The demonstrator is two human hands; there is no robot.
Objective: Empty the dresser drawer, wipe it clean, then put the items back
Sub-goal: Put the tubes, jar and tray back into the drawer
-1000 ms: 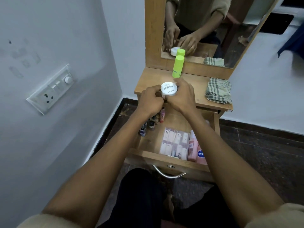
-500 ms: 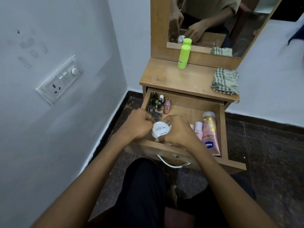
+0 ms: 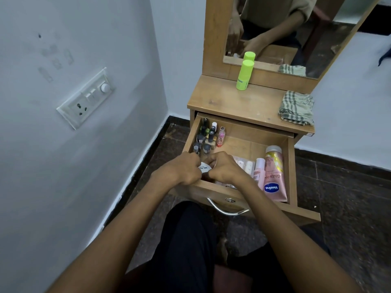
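Where its lid shows between the two hands, the white jar [image 3: 204, 168] reads "NAIL POL", the rest covered. The left hand [image 3: 183, 168] and right hand [image 3: 224, 167] both curl their fingers closed around it, low inside the front of the open drawer [image 3: 290, 166]. At the drawer's right side a pink tube [image 3: 274, 178] reads "Vaseline" and "Gluta-H", beside a smaller pink bottle [image 3: 259, 172].

The head view looks steeply down from close above at the open drawer [image 3: 237, 193] and dresser top [image 3: 243, 100].
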